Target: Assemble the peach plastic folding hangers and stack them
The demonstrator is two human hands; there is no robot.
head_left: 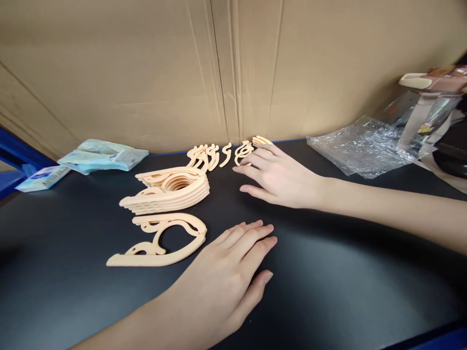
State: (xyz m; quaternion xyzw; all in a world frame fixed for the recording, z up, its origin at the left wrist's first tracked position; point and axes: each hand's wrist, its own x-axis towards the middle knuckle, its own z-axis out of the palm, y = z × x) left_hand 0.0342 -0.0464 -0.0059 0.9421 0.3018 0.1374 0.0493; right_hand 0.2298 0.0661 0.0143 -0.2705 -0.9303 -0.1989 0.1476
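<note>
My left hand (229, 272) lies flat on the black table with its fingers stretched out and nothing in them. Just left of it rests a single folded beige plastic folding hanger (182, 253). Behind that is a stack of several matching folded hangers (171, 199). My right hand (280, 175) reaches toward the back, fingers spread, close to a small pile of beige hanger hooks (242, 149). Its fingertips partly hide that pile, and I cannot tell whether they touch it. One loose S-shaped hook (226, 154) lies between the pile and another group of hooks (204, 154).
A blue-and-white soft packet (104, 155) lies at the back left, over a smaller one (44, 178). Crumpled clear plastic bags (361, 146) lie at the back right, beside a clear bottle with a pinkish lid and strap (434, 87). A cardboard wall (127, 73) stands behind the table.
</note>
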